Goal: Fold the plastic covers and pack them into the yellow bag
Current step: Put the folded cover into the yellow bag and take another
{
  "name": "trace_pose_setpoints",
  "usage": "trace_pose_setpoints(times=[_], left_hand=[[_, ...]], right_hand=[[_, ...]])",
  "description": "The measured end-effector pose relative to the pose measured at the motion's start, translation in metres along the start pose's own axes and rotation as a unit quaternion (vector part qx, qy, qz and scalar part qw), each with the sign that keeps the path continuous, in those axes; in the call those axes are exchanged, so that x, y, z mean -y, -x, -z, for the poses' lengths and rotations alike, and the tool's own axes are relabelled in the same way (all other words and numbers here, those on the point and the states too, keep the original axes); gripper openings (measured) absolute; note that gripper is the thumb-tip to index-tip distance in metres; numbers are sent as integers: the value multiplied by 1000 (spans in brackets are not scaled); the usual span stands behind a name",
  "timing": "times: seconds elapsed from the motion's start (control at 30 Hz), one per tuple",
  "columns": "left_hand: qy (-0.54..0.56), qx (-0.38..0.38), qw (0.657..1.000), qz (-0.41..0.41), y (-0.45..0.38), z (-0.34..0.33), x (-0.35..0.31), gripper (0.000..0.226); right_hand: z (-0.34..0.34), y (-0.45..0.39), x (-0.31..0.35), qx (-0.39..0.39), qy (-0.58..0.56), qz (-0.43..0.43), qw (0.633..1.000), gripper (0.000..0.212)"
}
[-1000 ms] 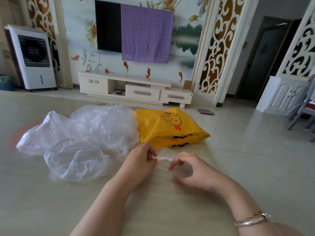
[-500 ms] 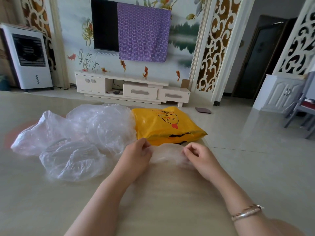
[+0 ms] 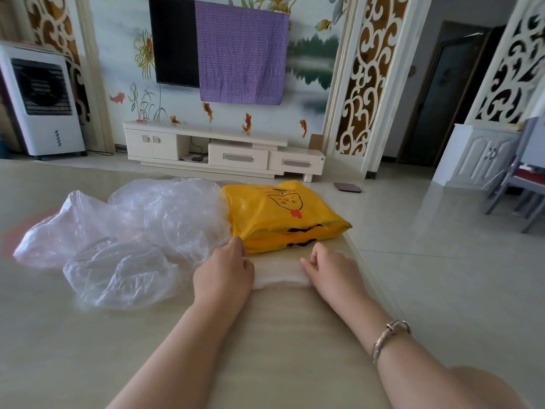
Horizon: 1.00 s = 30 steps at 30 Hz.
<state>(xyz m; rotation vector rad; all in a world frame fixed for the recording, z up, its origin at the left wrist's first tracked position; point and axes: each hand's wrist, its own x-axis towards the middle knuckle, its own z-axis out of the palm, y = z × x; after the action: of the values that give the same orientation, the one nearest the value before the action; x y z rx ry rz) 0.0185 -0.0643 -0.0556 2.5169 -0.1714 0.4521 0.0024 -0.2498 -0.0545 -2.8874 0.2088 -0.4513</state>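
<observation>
Beige tabletop point(image 3: 88, 349) fills the lower frame, with a TV stand point(image 3: 224, 154) behind. Your left hand point(image 3: 224, 276) and right hand point(image 3: 333, 273) each pinch an end of one folded plastic cover point(image 3: 277, 273) at center, fingers curled; its long axis runs left to right. Just above it lies one yellow bag point(image 3: 280, 216), pointing right. A heap of loose clear covers point(image 3: 132, 231) crowds the left; their number cannot be told.

A wall-mounted television point(image 3: 174, 42), half-draped in purple cloth point(image 3: 241, 54), hung above a white cabinet point(image 3: 224, 152) on glossy tiled floor point(image 3: 442, 261).
</observation>
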Motion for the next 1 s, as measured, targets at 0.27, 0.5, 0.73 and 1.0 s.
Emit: trace_pose_setpoints(times=[0.27,0.5,0.73,1.0], left_hand=[[-103,25,994,20,0,-1,-1,20],[149,-29,988,-37,-2,0,4,19],[354,81,928,-79,4,13,-17,48],[417,310,854,-23,-1,16,-11,41]], right_hand=[[2,0,0,0,133,-4,991,42],[-2,2,-7,1,-190,9,982,39],[29,10,-4,107,-568,5,816,30],[31,7,-11,163,-636,-37,754,33]])
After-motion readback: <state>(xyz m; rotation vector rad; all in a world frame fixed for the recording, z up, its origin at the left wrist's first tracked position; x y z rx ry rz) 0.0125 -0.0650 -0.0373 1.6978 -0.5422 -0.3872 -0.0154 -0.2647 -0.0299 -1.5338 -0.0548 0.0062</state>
